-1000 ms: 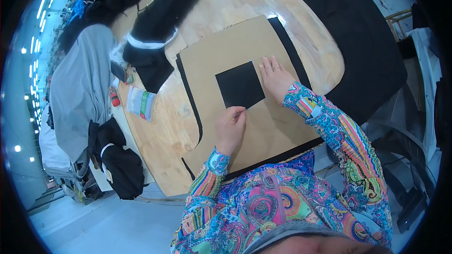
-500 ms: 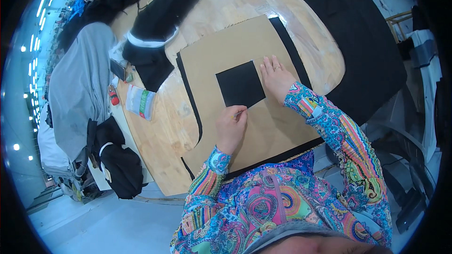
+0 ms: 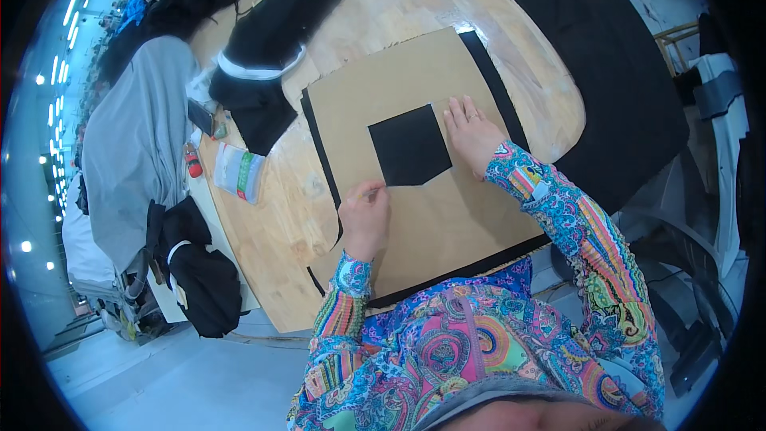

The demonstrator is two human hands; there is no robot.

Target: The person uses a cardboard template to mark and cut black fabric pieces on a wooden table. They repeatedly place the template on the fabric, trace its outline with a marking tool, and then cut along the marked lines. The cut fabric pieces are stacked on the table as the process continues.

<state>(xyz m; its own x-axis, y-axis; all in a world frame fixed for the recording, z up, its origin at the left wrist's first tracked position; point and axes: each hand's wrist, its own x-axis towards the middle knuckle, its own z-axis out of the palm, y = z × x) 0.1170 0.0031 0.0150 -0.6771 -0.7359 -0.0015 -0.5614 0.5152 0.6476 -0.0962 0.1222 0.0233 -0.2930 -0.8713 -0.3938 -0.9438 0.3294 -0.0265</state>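
A tan sheet with a slightly frayed far edge lies over a larger piece of black fabric on the table. In its middle is a black pocket-shaped piece, square with a pointed lower edge; small pale marks show at some of its corners. At the lower left corner of this piece is my left hand, fingers pinched together. What they hold, if anything, is too small to make out. My right hand lies flat on the tan sheet, fingertips beside the piece's upper right edge.
A large black fabric panel hangs over the table's right side. Further left lie black fabric with a white band, a clear packet and a small red object. Grey cloth and a black bundle sit beyond the left edge.
My left hand has moved left, from the lower point of the black pocket-shaped piece to its lower left corner. My right hand stays almost in place.
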